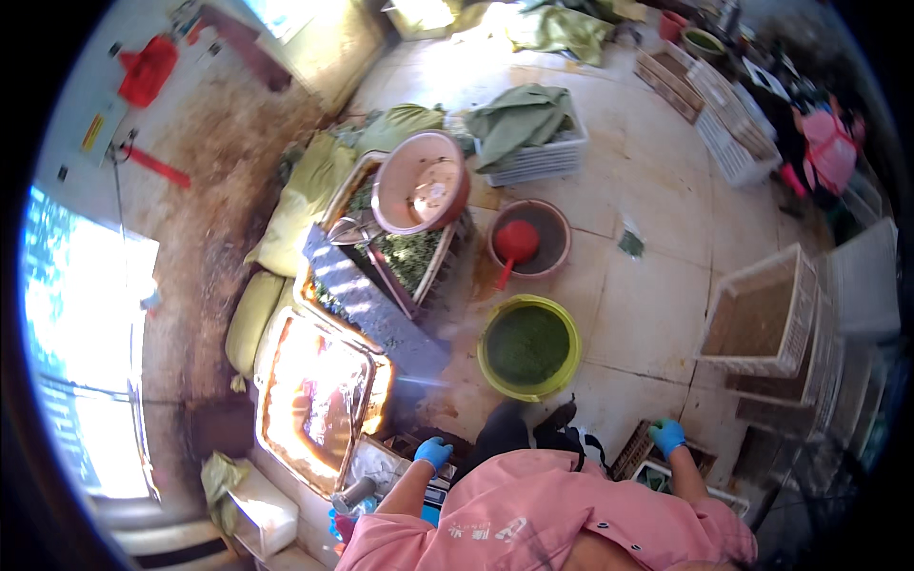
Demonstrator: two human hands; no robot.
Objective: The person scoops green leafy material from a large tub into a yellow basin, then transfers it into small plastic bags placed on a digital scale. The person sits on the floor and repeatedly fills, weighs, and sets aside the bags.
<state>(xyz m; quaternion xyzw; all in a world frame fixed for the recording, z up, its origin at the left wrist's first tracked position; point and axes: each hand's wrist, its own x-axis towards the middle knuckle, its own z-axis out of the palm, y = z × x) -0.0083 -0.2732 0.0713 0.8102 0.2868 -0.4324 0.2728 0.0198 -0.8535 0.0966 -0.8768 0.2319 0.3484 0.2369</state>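
My left hand (433,454) in a blue glove is low at centre with fingers curled, beside a cluttered surface with a metal cylinder (356,494); I cannot make out what, if anything, it holds. My blue-gloved right hand (667,436) has curled fingers beside a dark slatted crate (630,451); its contents are unclear. Ahead of me stands a yellow-green tub (574,344) of dark green stuff, with a pink basin (562,240) holding a red scoop (515,243) beyond it.
Trays of greens (436,300), a pink tub (400,164), grey board (400,343) and sacks (295,214) stand left. Stacked crates (757,271) stand right; a cloth-topped crate (533,167) lies farther back. A co-worker (824,152) in pink is bent at upper right.
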